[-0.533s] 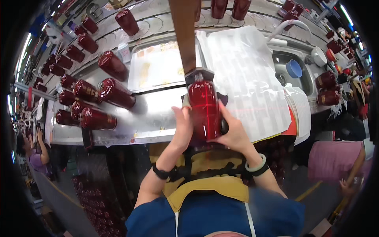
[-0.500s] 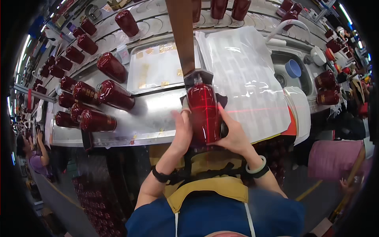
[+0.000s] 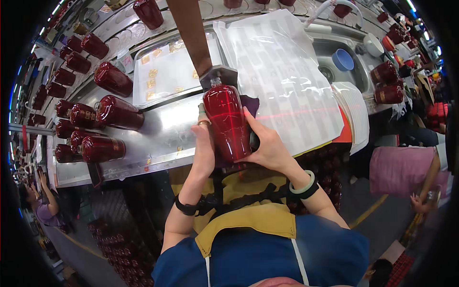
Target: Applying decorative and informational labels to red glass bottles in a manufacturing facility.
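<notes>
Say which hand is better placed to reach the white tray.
Likely the left hand: it is at the left of the red bottle, nearer the white tray; the right hand holds the bottle's lower right.

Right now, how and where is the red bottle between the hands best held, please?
Probably grip the red bottle by its broad body, left hand and right hand from either side: both flanks are reachable, while the slim neck faces the dark bracket.

Left forearm: bare, angled inward. Left grip: pointing forward, fingers partly hidden. Right forearm: bare, angled inward. Right grip: curved, thumb and forefinger spread apart.
</notes>
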Motion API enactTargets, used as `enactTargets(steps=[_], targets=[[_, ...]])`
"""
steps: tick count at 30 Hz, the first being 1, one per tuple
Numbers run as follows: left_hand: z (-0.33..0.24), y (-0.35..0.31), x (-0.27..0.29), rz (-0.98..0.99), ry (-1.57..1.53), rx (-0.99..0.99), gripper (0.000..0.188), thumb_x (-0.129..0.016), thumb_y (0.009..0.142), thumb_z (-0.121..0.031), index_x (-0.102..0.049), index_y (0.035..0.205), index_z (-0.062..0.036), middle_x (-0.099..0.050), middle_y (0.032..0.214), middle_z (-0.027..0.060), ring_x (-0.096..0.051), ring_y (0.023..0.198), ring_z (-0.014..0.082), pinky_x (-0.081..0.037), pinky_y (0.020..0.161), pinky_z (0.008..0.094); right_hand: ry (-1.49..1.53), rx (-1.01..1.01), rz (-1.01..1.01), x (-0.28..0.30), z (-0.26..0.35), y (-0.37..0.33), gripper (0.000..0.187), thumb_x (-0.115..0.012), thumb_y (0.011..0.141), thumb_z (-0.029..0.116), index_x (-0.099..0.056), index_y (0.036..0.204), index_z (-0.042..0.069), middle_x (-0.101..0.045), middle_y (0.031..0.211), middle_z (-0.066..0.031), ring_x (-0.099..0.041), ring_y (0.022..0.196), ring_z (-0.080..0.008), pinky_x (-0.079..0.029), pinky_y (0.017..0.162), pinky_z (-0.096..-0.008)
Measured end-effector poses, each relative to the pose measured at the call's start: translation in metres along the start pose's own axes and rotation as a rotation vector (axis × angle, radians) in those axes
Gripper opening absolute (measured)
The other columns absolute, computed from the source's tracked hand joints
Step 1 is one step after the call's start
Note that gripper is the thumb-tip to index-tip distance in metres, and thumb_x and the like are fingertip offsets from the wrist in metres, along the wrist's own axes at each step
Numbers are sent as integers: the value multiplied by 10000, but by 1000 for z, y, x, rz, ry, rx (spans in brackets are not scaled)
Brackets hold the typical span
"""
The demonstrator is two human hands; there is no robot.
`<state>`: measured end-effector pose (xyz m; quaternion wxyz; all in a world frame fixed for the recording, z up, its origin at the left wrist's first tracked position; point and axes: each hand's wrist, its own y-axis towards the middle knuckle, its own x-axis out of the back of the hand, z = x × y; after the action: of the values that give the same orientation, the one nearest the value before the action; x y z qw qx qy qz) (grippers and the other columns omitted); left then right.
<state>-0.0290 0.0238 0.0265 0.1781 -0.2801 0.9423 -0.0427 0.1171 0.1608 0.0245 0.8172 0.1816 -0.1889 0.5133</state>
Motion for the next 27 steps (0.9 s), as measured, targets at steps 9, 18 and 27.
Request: enactTargets(steps=[9, 18, 27], targets=[[5, -4, -3, 21, -5, -28, 1118, -125, 925, -880, -54, 1669, -49, -255, 1676, 158, -286, 1535, 269, -212, 1266, 430, -7, 72, -73, -2, 0, -5, 1180, -971, 661, 182, -294, 1595, -65, -661, 1281, -269, -682, 1176, -327, -518, 1015, -379], [-1, 10, -7, -1, -25, -23, 1137, -136, 921, -887, -77, 1661, -26, -278, 1663, 161, -295, 1528, 263, -217, 1262, 418, 42, 50, -64, -1, -3, 9, 1216, -981, 638, 268, -301, 1598, -44, -627, 1342, -263, -656, 1171, -393, -528, 999, -427], [22, 1, -1, -188, 182, -182, 993, -167, 1012, -775, -282, 1582, 30, -417, 1567, 162, -405, 1443, 233, -300, 1205, 387, -157, -167, 52, 59, 1, -27, 564, -901, 735, 140, -654, 1239, 82, -691, 1099, -104, -682, 972, -274, -539, 818, -381]])
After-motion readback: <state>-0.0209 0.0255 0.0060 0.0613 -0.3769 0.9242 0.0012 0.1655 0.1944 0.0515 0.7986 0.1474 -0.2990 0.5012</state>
